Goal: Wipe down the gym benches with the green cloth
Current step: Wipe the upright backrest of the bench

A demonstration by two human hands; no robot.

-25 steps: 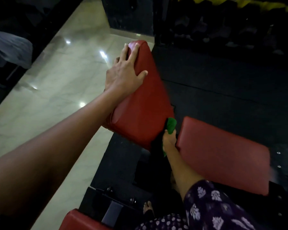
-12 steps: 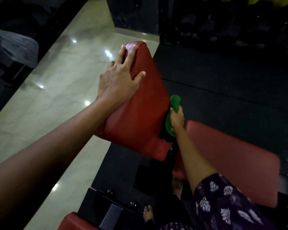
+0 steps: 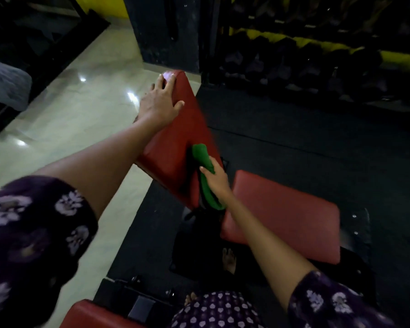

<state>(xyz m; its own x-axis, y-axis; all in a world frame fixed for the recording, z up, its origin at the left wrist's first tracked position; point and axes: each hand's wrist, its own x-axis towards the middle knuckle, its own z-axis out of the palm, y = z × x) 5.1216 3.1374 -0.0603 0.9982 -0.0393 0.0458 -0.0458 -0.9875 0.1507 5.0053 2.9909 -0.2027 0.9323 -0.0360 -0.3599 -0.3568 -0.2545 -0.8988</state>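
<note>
The right hand (image 3: 217, 178) covers the middle of the green cloth (image 3: 202, 159), so the fingers of that grip stay out of sight. Below the grip, the cloth's tail sinks into shadow between the red pads. A third red pad (image 3: 90, 314) is cut by the bottom edge. The dark rack (image 3: 317, 60) behind is too dim to read.

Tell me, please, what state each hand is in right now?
Left hand: open, flat on the red backrest pad.
Right hand: closed around the green cloth, against the pad's edge.
</note>
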